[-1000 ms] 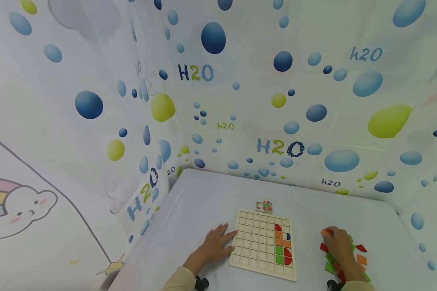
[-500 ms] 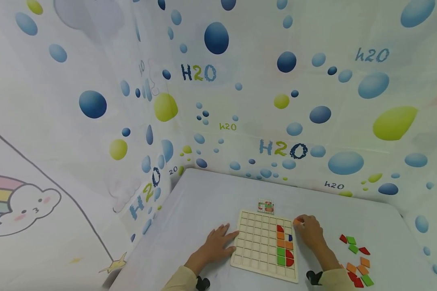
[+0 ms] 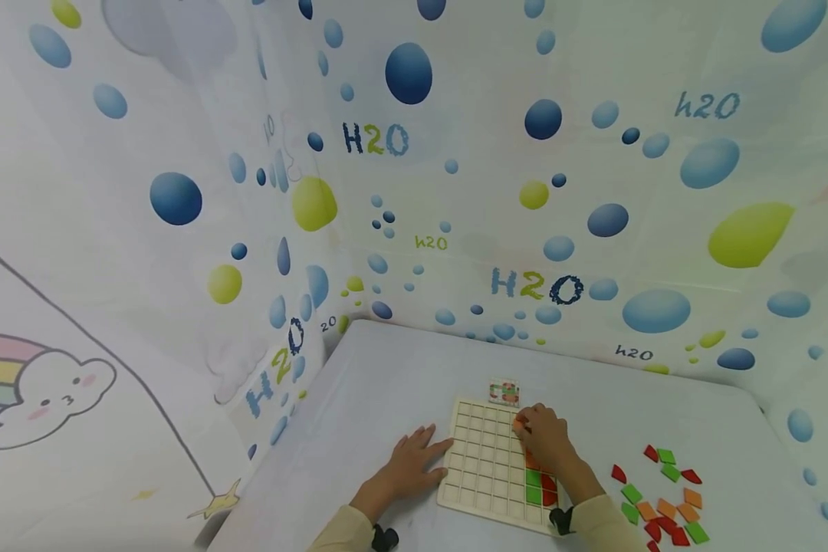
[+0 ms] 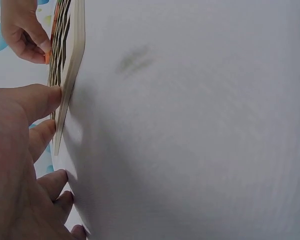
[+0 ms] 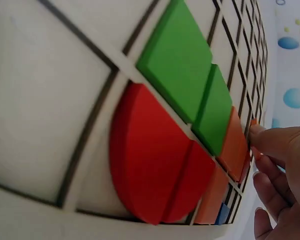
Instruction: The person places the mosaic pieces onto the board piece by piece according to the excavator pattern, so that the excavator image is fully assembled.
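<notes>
A wooden grid board (image 3: 483,461) lies on the white table. My left hand (image 3: 409,464) rests at its left edge, fingers spread, with thumb and index finger touching the rim (image 4: 70,65). Over the board's far right part, my right hand (image 3: 550,441) pinches an orange tile (image 3: 518,425) between thumb and fingers. In the right wrist view, green squares (image 5: 177,62), red rounded tiles (image 5: 147,155), orange squares (image 5: 212,197) and a blue piece (image 5: 222,214) sit in the grid cells. The right hand hides some of them from the head view.
Loose red, green and orange tiles (image 3: 666,509) are scattered on the table to the right. A small patterned card (image 3: 504,391) lies just beyond the board's far edge. Printed curtains (image 3: 455,192) stand behind and left of the table (image 3: 386,368).
The right hand has carried the orange tile leftward from the loose pile to over the board. The left hand has stayed at the board's edge.
</notes>
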Motion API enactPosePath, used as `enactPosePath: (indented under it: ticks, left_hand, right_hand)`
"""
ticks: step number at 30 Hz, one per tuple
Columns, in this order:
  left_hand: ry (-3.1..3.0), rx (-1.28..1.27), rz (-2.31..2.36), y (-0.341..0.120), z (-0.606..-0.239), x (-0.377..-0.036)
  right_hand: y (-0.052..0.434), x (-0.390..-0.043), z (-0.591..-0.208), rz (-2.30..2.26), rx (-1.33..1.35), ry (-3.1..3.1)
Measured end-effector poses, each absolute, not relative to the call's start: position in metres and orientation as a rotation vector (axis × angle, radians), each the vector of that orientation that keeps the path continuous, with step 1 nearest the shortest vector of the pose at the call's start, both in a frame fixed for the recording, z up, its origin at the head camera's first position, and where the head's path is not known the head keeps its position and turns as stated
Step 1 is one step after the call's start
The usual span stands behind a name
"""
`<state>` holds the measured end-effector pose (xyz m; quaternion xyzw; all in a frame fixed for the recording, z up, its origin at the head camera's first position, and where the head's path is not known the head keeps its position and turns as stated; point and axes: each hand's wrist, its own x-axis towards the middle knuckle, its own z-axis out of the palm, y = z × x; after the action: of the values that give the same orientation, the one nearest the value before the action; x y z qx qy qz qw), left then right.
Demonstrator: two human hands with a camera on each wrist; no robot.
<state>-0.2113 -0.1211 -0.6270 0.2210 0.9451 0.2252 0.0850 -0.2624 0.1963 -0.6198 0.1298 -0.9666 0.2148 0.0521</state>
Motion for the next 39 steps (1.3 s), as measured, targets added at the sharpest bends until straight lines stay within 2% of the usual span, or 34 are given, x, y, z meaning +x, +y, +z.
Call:
enactPosePath:
  ticks: [30, 39]
  left_hand:
    - [2.831, 0.628, 0.668, -0.119, -0.632, -0.212]
    - [2.833, 0.629, 0.651, -0.119, -0.634, -0.213]
  right_hand:
    - [0.195, -0.252, -0.613, 0.616, 0.415, -2.964]
    - [0.232, -0.241, -0.608, 0.738, 0.202, -2.974]
